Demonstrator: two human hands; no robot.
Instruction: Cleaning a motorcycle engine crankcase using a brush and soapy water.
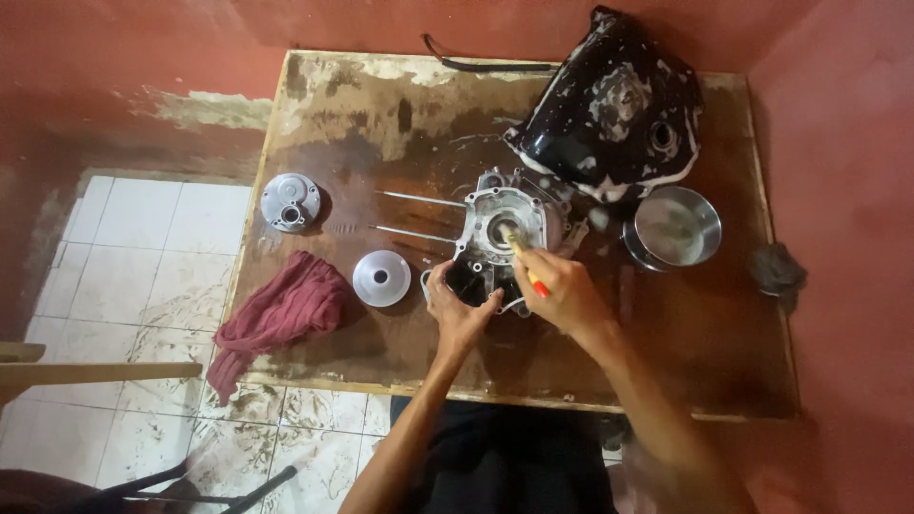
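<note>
Stood against red walls (114, 48): worn, stained wooden table (362, 124). Below left, dirty white tiled floor (133, 247). Dim, warm light.

brush (522, 255) handle mostly hidden in right hand (564, 290), bristle tip blurred, lower part of engine casing (503, 233) covered by left hand (459, 312), dark bars (181, 485) cut off at bottom edge, wood plank (95, 373) cut off at left edge

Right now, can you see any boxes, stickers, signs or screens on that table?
None in view: only bare metal parts, a cloth, a steel bowl and a soapy black tank lie on the wooden table.
</note>
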